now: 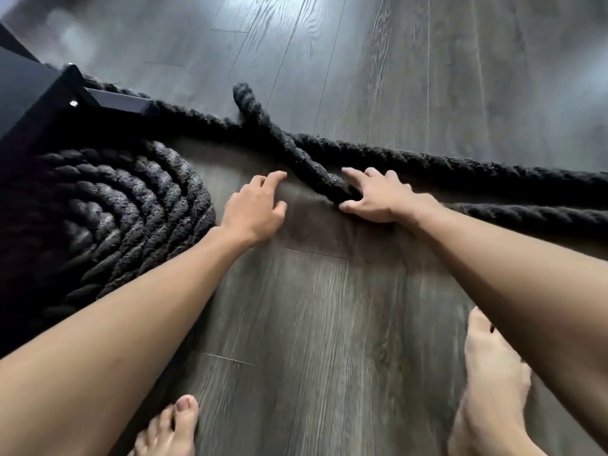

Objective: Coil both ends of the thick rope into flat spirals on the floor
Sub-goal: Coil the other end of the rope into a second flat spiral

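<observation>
- Rope work at floor level: a person bends over a thick rope (460, 166), black and twisted, which stretches across the middle of the frame from the upper left to the right edge.
- The right hand (378, 200) is clamped on a second strand of it just right of centre. Its thumb (350, 208) is hooked round the near side and the fingers are splayed over the far side.
- From that hand the strand runs diagonally up and left, crosses over the long strand, and finishes in a loose end (245, 93) at upper centre. On the other side it passes under the palm and trails off toward the right edge.
- The left hand (253, 213) is at centre frame, just left of the held strand and apart from it. Its fingers are relaxed and slightly spread, and it holds nothing.
- A flat spiral (131, 205) of the same rope lies at the left of the frame, its rings packed tightly, near the left forearm.
- The floor (312, 307) is dark grey wood-grain plank.
- A black metal frame (39, 90) stands at the upper left, where the long strand runs in beneath it.
- Two bare feet are planted along the bottom edge: the left foot (171, 429) and the right foot (490, 373).
</observation>
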